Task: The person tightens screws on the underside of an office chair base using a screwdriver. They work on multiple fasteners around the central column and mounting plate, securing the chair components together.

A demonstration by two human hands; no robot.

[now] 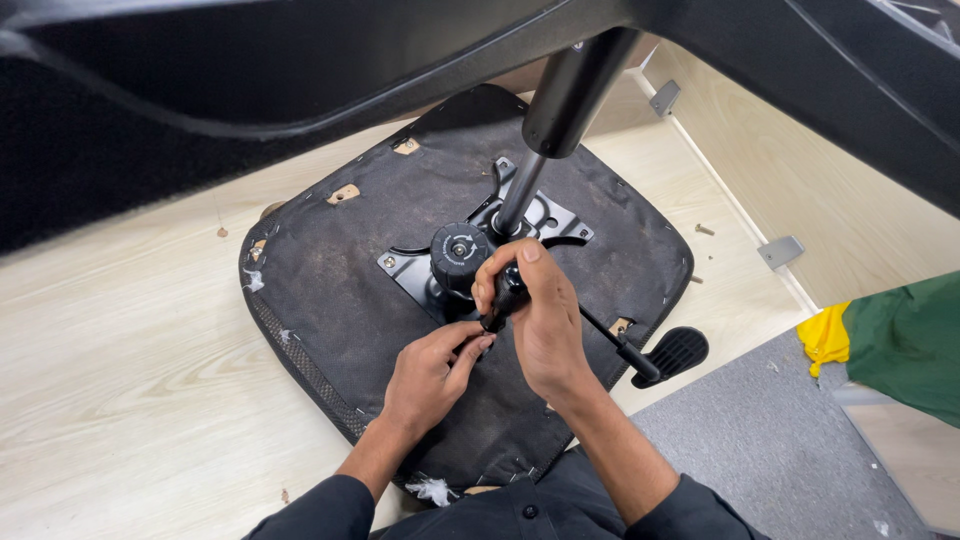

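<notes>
1. Tabletop [120, 330] of pale wood-grain laminate fills most of the scene, smooth, with a raised lip of the same material along its far right side and small grey metal brackets [781, 251] fixed there.
2. An upturned chair seat [330, 300] lies flat on it, rounded-square, its underside covered in dusty black fabric, frayed at the edges with tufts of white stuffing poking out.
3. A black steel mounting plate [545, 215] is bolted to the seat's middle, and a glossy gas cylinder [565, 95] rises from it toward the viewer, dark sleeve above, bright thin shaft below.
4. A ribbed black round knob [458, 250] sits on the plate, just left of the shaft.
5. A thin lever with a ridged black paddle [675, 352] sticks out past the seat's right edge.
6. The right hand [535, 315] is clenched round the black handle of a screwdriver [505, 298], held upright just in front of the knob.
7. The left hand [432, 370] sits directly below, fingertips pinched at the tool's lower end against the fabric.
8. Loose screws [705, 230] lie near the right lip.
</notes>
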